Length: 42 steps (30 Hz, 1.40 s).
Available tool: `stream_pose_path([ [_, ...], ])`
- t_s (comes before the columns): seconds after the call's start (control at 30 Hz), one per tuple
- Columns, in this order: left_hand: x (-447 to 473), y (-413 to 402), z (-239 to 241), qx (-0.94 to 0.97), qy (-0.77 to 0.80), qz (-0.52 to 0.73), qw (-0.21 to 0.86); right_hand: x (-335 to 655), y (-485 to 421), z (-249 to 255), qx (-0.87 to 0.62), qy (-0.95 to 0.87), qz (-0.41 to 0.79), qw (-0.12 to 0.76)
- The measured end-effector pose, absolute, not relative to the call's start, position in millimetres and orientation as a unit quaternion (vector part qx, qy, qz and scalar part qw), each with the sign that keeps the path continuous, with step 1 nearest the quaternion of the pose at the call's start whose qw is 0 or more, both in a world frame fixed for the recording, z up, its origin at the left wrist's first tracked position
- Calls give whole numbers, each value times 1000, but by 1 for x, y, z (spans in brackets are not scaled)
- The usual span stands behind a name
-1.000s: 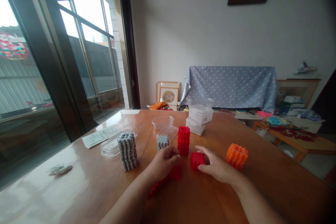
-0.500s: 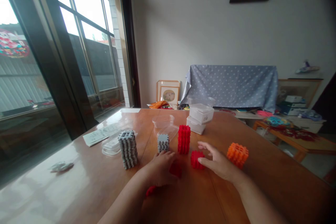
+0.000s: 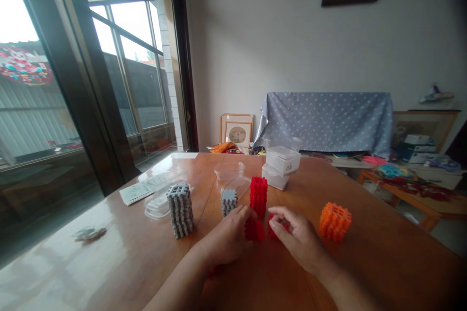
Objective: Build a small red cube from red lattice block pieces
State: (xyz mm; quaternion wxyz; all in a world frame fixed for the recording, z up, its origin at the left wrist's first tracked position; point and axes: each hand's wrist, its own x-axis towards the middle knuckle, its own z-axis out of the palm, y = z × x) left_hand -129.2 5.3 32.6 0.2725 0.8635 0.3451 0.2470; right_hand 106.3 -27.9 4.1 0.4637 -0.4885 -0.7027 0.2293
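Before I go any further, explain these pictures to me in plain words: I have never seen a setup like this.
There is no machine here: a person works with two bare hands, and a camera on their head looks forward and down at them. On the wooden table stand stacks of small notched plastic pieces: a tall grey stack, a short grey stack, a tall red stack and an orange stack. Farther back are clear plastic boxes. The left hand appears to hold a red piece, though its grip is partly hidden. The right hand is partly open by more red pieces, which it partly covers; I cannot tell if it touches them.
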Motion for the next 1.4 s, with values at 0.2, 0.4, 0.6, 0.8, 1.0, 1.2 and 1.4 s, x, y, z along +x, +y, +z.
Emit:
stream_pose_path([
  [0.2,-112,-10,36,814,291,363,347,88,-31,5,-440,-638,401,489],
  [0.4,-102,-3,26,664,297,432,533,92,-31,11,-452,-597,432,504],
  [0.6,-102,3,23,534,299,435,661,99,-36,12,-443,-686,347,462],
  [0.8,-102,4,21,496,317,425,688,98,-38,15,-450,-757,222,419],
  [1.0,-105,5,25,493,334,432,677,122,-25,16,-491,-739,188,421],
  [1.2,-118,14,29,523,360,441,634,157,-8,0,-560,-690,222,401],
  [1.4,-125,17,33,539,370,450,608,161,1,-13,-550,-703,249,376],
])
